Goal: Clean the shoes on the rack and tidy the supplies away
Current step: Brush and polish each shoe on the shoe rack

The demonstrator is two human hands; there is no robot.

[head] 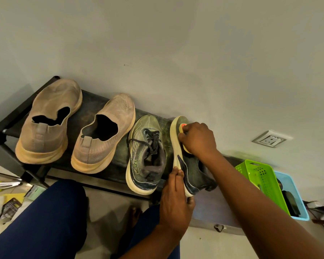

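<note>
Brushing the tilted green shoe on the rack

The right hand (pixel 196 139) has its fingers clamped on a brush (pixel 183 128), while the left hand (pixel 176 199) grips the green shoe (pixel 193 165) by its heel, probably tilting it on the rack (pixel 94 101) to expose the side.

The left hand (pixel 176 200) reaches up from the near edge, fingers curled round the heel end of a tipped shoe (pixel 193 165), thumb on its pale sole; the right hand (pixel 196 139) lies farther off, knuckles up, fingers clenched over a brush (pixel 183 128) pressed to the shoe's toe end; the right forearm runs bare from the near right corner; both knees, in dark blue, bend near left.
</note>
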